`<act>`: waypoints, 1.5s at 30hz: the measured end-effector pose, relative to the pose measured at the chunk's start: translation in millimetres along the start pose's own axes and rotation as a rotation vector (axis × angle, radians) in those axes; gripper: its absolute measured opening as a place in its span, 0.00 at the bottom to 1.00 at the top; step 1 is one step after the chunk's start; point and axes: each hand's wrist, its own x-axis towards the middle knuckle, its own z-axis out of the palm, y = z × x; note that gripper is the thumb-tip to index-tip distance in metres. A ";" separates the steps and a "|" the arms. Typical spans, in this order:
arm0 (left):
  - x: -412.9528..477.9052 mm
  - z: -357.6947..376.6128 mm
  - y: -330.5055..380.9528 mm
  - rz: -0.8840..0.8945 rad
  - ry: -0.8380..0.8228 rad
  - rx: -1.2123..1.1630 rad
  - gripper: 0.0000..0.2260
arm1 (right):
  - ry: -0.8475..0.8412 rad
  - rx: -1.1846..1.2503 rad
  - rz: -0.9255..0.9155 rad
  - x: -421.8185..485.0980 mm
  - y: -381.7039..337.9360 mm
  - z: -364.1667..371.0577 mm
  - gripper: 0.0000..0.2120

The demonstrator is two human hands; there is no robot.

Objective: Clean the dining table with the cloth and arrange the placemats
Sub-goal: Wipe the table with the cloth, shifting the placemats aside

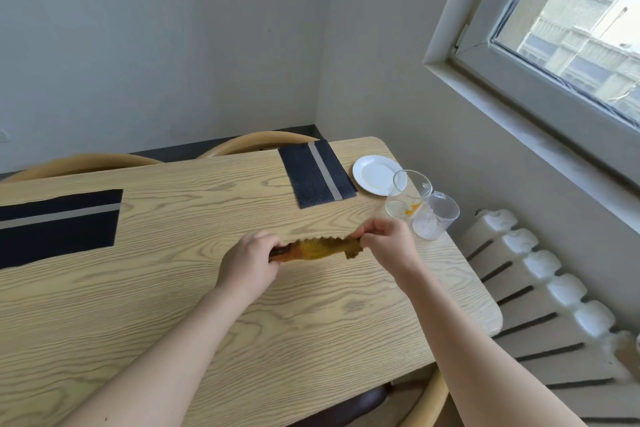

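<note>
Both hands stretch a mustard-yellow scalloped cloth [317, 247] just above the light wood-grain dining table [173, 305], near its right edge. The left hand [249, 262] grips one end, the right hand [388, 246] pinches the other. The cloth's long axis runs left to right, rising slightly rightward. One dark striped woven placemat [317, 177] lies at the far edge, another dark striped placemat [59, 225] at the left.

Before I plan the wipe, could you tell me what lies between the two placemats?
In the head view, only bare wooden table lies between the left placemat and the far placemat.
</note>
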 end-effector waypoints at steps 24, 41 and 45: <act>-22.9 57.1 -30.9 -0.580 -0.374 -0.088 0.22 | -0.096 -0.587 0.300 -27.6 98.4 53.1 0.21; -12.5 48.3 49.4 -0.493 -0.659 -0.798 0.08 | 0.041 -0.364 0.351 -22.0 104.5 16.2 0.17; -14.1 60.3 43.6 -0.524 -0.551 -0.736 0.08 | 0.080 -0.449 0.256 -27.0 101.5 16.5 0.17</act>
